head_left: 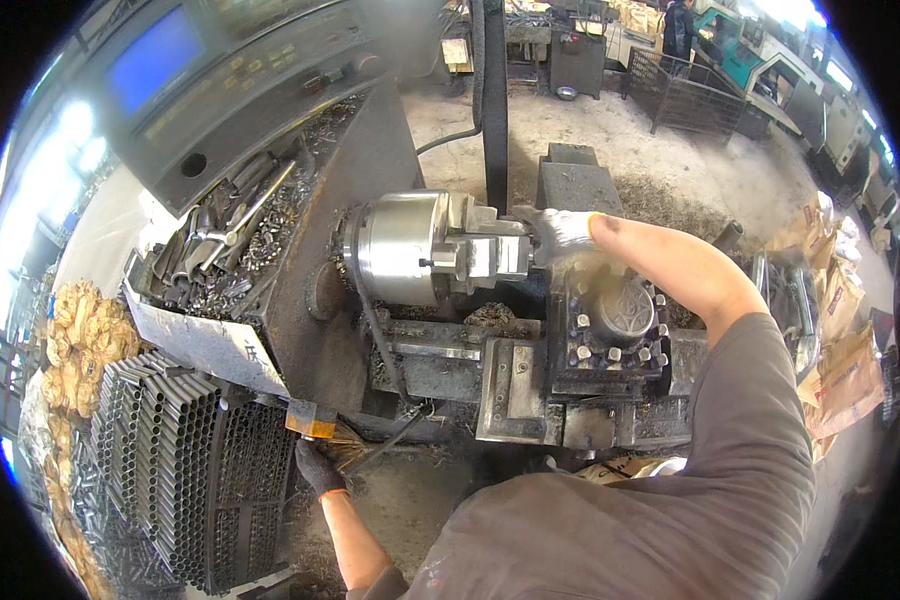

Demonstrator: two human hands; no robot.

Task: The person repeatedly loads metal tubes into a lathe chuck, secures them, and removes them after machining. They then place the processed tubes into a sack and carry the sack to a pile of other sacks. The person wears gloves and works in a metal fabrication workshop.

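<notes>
Right hand [560, 232], gloved, closes around a part at the chuck [410, 248]; left hand [318, 465] hangs below, beside stacked tubes [185, 470], grip unclear. Loading looks unfinished.

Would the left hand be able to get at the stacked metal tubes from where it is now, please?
Probably yes. The left hand, in a dark glove, hangs low right beside the stack of tubes, whose open ends face it. Nothing visible lies between them, though the hand isn't touching them.

lathe bed [440, 365]: carries chuck [402, 248], tool post [610, 335] | tray [195, 335]: tools, metal chips [270, 235] | floor [610, 135]: swarf, stacked tubes [185, 455] at left, paper sacks [840, 370] at right
</notes>
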